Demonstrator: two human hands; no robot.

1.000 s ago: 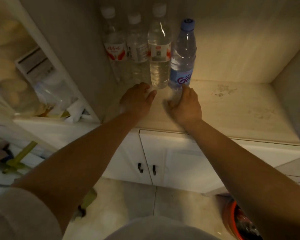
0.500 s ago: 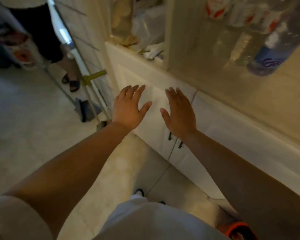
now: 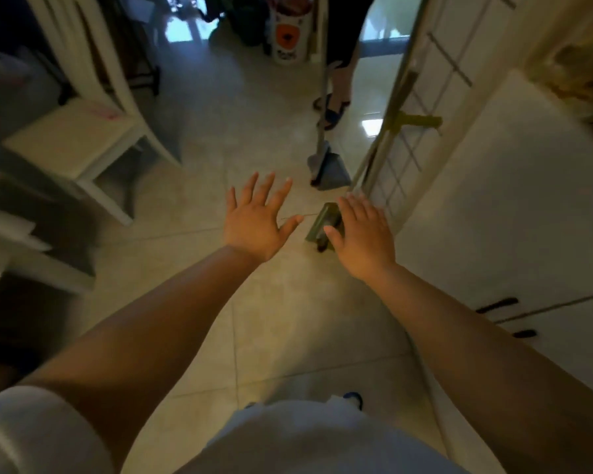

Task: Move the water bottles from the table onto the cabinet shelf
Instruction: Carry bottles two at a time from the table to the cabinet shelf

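Observation:
No water bottle shows in the head view now. My left hand (image 3: 258, 219) is held out over the tiled floor, palm down, fingers spread and straight, holding nothing. My right hand (image 3: 363, 234) hovers beside it, fingers straight and empty, above a small dark green object (image 3: 322, 222) on the floor. The white cabinet (image 3: 514, 206) with black door handles runs along the right side; its shelf is out of view apart from a blurred corner at the top right.
A white chair (image 3: 83, 145) stands at the left. A grey dustpan (image 3: 327, 169) on a long handle stands ahead on the floor, next to a white grid-panelled door (image 3: 415, 107). Another person's leg and sandal (image 3: 336, 107) are beyond it.
My view has swung left, away from the shelf with its row of bottles, toward the room. Both hands left the shelf, opened flat and now hang over the floor.

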